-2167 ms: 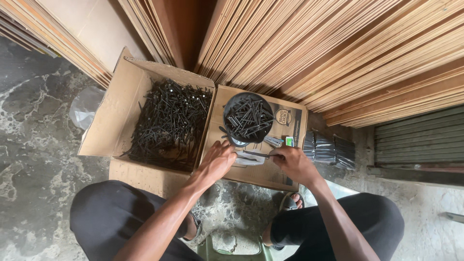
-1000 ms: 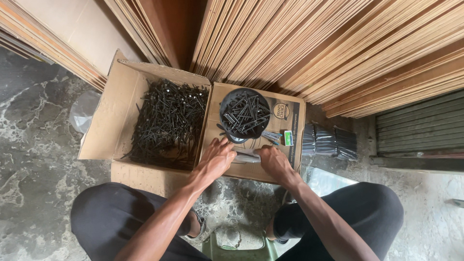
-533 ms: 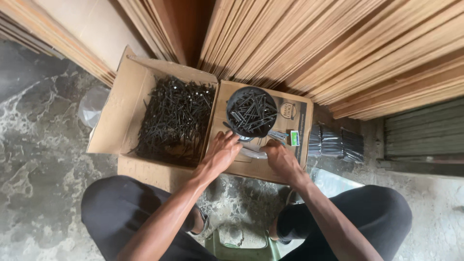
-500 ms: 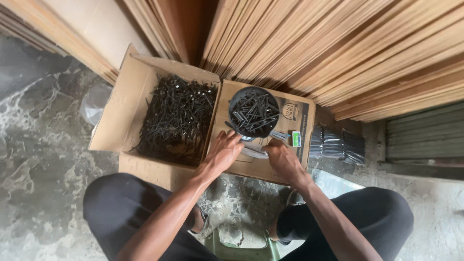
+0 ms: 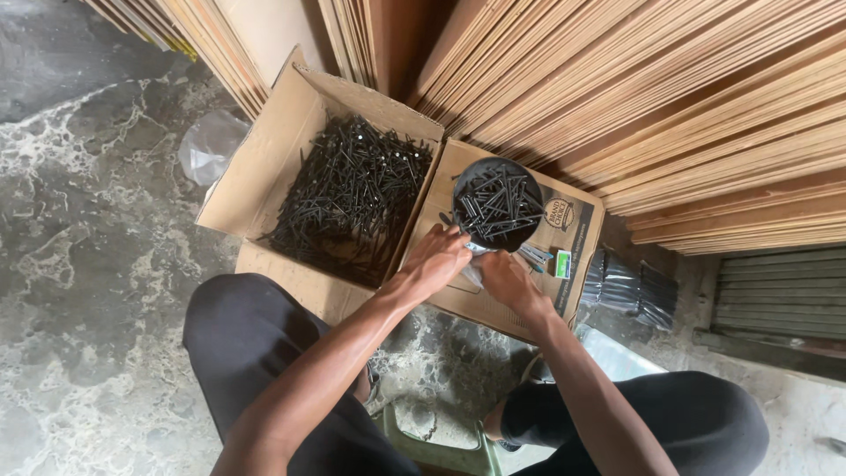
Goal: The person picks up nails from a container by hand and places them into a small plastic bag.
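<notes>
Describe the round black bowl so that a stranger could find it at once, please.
Start at the stack of wooden boards leaning across the top. Below them sit two cardboard boxes; the open box holds a loose heap of dark nails. The round black bowl rests on the closed box beside it, just beyond the hands, the only round container.

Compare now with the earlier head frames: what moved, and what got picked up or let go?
Both hands closed in: the right hand slid left from the small green item toward the left hand, and they now meet over a clear packet below the round black bowl of nails. No clear pick-up or release shows. The open box of nails, flat carton and bowl stayed put.
</notes>
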